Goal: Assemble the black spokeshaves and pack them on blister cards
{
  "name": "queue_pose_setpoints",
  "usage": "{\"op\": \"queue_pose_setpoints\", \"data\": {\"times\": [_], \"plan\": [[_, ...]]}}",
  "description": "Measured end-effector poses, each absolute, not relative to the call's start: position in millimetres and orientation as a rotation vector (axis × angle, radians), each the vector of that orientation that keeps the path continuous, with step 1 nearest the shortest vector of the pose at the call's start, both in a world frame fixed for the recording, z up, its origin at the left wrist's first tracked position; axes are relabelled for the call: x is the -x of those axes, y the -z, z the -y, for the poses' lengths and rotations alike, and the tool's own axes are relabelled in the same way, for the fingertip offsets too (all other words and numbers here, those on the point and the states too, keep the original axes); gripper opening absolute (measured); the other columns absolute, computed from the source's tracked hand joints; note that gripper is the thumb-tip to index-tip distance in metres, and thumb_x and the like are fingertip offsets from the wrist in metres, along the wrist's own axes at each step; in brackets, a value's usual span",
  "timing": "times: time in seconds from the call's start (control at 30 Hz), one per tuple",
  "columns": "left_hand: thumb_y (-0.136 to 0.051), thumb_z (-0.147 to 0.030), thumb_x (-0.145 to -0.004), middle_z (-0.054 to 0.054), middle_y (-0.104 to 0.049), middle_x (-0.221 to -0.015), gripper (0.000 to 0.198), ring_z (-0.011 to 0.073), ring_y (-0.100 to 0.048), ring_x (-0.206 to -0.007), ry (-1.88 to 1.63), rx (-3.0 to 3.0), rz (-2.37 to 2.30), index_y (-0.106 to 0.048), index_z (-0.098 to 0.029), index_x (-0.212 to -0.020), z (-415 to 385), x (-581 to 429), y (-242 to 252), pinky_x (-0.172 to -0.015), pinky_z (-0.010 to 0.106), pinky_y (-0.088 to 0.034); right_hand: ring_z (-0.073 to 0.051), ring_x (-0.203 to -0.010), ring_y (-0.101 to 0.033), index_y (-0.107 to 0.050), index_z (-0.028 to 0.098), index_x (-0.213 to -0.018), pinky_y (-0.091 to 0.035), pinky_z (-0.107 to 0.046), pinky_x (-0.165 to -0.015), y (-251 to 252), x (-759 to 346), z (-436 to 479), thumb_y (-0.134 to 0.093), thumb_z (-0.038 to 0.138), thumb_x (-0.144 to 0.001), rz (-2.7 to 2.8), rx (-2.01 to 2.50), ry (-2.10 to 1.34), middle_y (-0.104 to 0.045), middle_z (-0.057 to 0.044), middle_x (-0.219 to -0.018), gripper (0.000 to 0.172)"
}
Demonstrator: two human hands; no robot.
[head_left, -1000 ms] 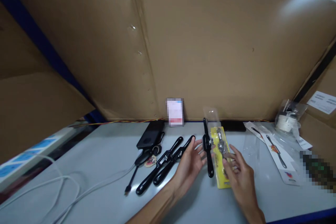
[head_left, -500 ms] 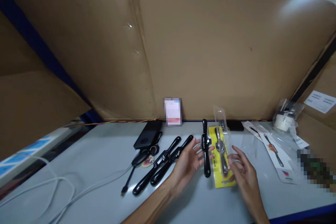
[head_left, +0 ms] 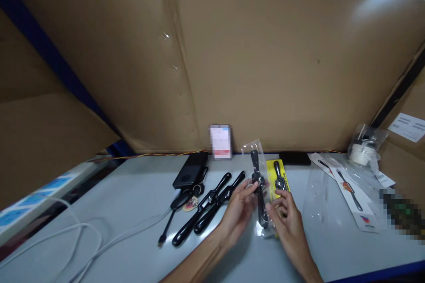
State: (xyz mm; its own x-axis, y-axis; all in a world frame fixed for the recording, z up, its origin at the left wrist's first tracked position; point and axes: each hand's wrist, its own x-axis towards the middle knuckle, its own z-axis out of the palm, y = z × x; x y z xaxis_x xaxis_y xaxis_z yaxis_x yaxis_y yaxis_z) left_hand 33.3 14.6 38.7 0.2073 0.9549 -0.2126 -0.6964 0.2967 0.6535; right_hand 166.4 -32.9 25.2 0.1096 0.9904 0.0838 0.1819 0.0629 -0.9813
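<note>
My left hand [head_left: 239,205] is closed around the middle of a black spokeshave [head_left: 255,161], which stands nearly upright in the view. A clear plastic blister shell [head_left: 246,149] lies over the spokeshave, and its top reaches past the upper handle. My right hand [head_left: 288,216] pinches the shell's lower right edge; the fingertips are partly hidden. Behind that hand is a yellow card [head_left: 271,167] with a spokeshave pictured on it, its lower part covered. To the left, two more black spokeshaves [head_left: 217,185] [head_left: 238,181] lie side by side on the table.
A black box-shaped device [head_left: 191,170] with cables lies at the left, and a white cable [head_left: 133,225] loops across the table. A lit screen [head_left: 221,141] leans on the cardboard wall [head_left: 265,75]. Rightward are a black phone [head_left: 295,158], clear plastic [head_left: 317,196], white packaging [head_left: 360,216] and a bagged jar [head_left: 361,152].
My right hand has moved left, bringing the clear shell off the yellow card and over the spokeshave. My left fingers have closed from a loose, open palm around the spokeshave.
</note>
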Motion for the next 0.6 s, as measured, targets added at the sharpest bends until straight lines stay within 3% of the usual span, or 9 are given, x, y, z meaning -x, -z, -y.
{"op": "queue_pose_setpoints", "data": {"times": [0.13, 0.23, 0.33, 0.5, 0.6], "plan": [[-0.082, -0.021, -0.073, 0.01, -0.075, -0.102, 0.025, 0.0221, -0.07, -0.094, -1.203, -0.529, -0.636, -0.069, -0.014, -0.093, -14.6, -31.1, -44.2, -0.089, 0.03, -0.05, -0.016, -0.068, -0.06, -0.059, 0.02, -0.097, -0.047, -0.022, -0.048, -37.3, -169.7, 30.6, -0.07, 0.059, -0.075, 1.193, 1.245, -1.439, -0.06, -0.001, -0.079, 0.046], [-0.081, -0.024, -0.074, 0.009, -0.075, -0.102, 0.023, 0.0216, -0.07, -0.091, -1.169, -0.556, -0.618, -0.069, -0.015, -0.092, -11.4, -33.2, -45.6, -0.085, 0.03, -0.05, -0.015, -0.069, -0.059, -0.062, 0.02, -0.103, -0.045, -0.021, -0.052, -44.8, -168.7, 28.7, -0.074, 0.049, -0.073, 1.238, 1.203, -1.412, -0.062, 0.0, -0.079, 0.043], [-0.082, -0.021, -0.072, 0.008, -0.075, -0.101, 0.025, 0.0204, -0.07, -0.087, -1.167, -0.571, -0.609, -0.07, -0.016, -0.093, -9.6, -36.2, -43.2, -0.077, 0.027, -0.049, -0.016, -0.07, -0.059, -0.063, 0.02, -0.094, -0.043, -0.022, -0.054, -48.8, -167.4, 26.0, -0.073, 0.038, -0.069, 1.251, 1.176, -1.474, -0.066, -0.001, -0.08, 0.032], [-0.084, -0.015, -0.066, 0.008, -0.073, -0.096, 0.027, 0.0198, -0.068, -0.084, -1.147, -0.576, -0.606, -0.07, -0.014, -0.09, -11.6, -36.4, -41.5, -0.074, 0.027, -0.047, -0.015, -0.067, -0.057, -0.061, 0.02, -0.084, -0.043, -0.023, -0.057, -53.2, -171.1, 25.0, -0.065, 0.036, -0.074, 1.265, 1.131, -1.49, -0.06, 0.001, -0.072, 0.02], [-0.084, -0.019, -0.068, 0.01, -0.072, -0.104, 0.038, 0.0232, -0.069, -0.093, -1.169, -0.631, -0.67, -0.069, -0.015, -0.102, -9.3, -36.3, -44.5, -0.078, 0.029, -0.049, -0.017, -0.073, -0.062, -0.058, 0.02, -0.084, -0.047, -0.026, -0.063, -52.6, -172.8, 27.3, -0.06, 0.035, -0.078, 1.401, 1.224, -1.293, -0.064, 0.0, -0.078, 0.016]]}}
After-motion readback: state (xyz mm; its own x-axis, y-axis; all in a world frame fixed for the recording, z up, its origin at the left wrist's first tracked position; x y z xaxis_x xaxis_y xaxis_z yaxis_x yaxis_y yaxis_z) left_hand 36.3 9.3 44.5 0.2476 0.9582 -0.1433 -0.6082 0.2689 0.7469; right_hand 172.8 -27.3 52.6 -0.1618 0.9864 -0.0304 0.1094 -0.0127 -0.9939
